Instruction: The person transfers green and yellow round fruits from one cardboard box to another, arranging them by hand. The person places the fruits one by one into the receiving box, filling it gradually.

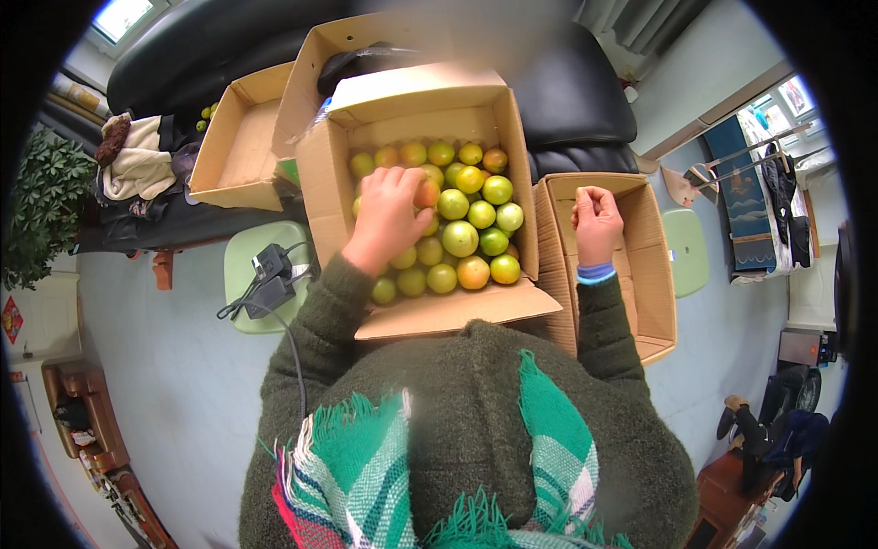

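In front of me an open cardboard box (pixel 320 178) holds many round tomatoes (pixel 460 239), mostly green, a few tinged orange. My left hand (pixel 389 215) reaches into its left part, fingers curled round an orange-red tomato (pixel 426 192) that shows beside the thumb. To the right stands a second open cardboard box (pixel 651 265). Over its far left side hangs my right hand (pixel 596 227), with a blue band at the wrist. Its fingers are drawn together in a pinch; whatever they hold, if anything, is hidden.
A green stool (pixel 242 256) at the left carries a black power adapter (pixel 272 279) with a cable. Behind it, another cardboard box (pixel 242 142) rests on a black sofa (pixel 201 55) beside folded clothes (pixel 137 160). A second green stool (pixel 688 252) stands beyond the right box.
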Available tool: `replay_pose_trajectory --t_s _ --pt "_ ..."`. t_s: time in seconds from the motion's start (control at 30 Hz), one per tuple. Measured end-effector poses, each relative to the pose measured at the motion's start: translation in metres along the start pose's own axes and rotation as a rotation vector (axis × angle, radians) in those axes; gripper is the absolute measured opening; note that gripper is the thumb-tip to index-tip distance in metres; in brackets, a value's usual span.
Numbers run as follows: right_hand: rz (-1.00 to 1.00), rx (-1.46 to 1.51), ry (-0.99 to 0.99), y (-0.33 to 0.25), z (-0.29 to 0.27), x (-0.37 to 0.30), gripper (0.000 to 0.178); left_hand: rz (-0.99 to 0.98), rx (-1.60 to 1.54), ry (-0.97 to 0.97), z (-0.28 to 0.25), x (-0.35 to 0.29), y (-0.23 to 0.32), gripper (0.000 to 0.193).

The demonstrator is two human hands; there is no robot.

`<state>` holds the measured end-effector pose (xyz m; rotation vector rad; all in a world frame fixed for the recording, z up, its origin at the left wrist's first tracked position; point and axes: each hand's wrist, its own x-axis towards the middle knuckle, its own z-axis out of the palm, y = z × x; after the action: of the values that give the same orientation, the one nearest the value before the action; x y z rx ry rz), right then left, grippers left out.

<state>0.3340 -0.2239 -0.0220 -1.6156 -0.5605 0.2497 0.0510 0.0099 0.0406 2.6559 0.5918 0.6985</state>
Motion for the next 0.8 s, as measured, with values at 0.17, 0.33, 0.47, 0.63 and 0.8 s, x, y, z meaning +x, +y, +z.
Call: replay_pose_trajectory --t_s 0.17,0.33,0.47,0.63,0.8 --pt "-0.269 -0.013 -0.590 -0.077 0.045 -0.034 0.036 0.187 -0.197 0.069 -0.019 0.001 0.025 0.049" --pt "-0.016 0.107 -0.890 -0.094 0.072 -0.045 0.047 0.365 -0.230 -0.031 -0.027 0.000 0.051 0.051" --pt "-0.025 0.027 -0.861 -0.092 0.065 -0.049 0.049 0.390 -0.289 -0.069 -0.025 -0.002 0.059 0.052" --pt "-0.123 0.251 -0.475 -0.067 0.028 -0.031 0.042 0.296 -0.267 -0.007 -0.021 -0.005 0.050 0.049" --pt "0.151 0.219 0.006 0.039 -0.025 0.028 0.034 0.252 -0.224 0.030 -0.014 -0.010 0.035 0.034"
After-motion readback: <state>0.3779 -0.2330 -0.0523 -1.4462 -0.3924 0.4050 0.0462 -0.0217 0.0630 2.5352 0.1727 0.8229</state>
